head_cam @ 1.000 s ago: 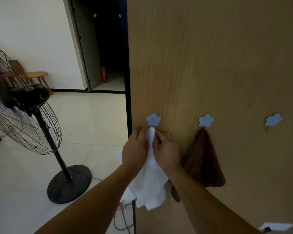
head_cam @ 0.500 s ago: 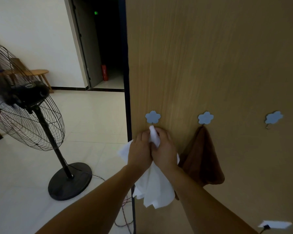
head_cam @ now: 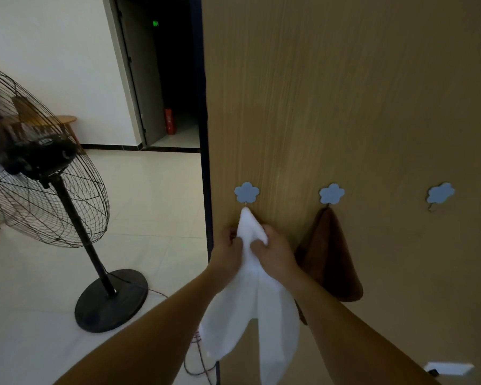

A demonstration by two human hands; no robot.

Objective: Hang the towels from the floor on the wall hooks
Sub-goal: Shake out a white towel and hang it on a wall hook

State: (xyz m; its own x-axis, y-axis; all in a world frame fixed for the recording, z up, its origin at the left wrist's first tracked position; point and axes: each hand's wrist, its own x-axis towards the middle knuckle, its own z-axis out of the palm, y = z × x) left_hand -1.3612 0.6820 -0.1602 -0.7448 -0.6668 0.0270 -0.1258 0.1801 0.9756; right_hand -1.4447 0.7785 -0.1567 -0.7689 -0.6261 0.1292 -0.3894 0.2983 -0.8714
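White towel (head_cam: 252, 295) hangs vertical, tip up at left hook (head_cam: 246, 192).

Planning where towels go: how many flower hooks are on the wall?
3: left hook above the white towel, middle hook holding the brown towel, right hook bare.

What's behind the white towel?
The wooden wall and an edge of the brown towel. The white towel covers the tip of the left flower hook, so its catch is hidden.

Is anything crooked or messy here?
Nothing is broken or spilled. The white towel is bunched to a point under the left hook, gripped by the left hand and right hand. The right hook is bare.
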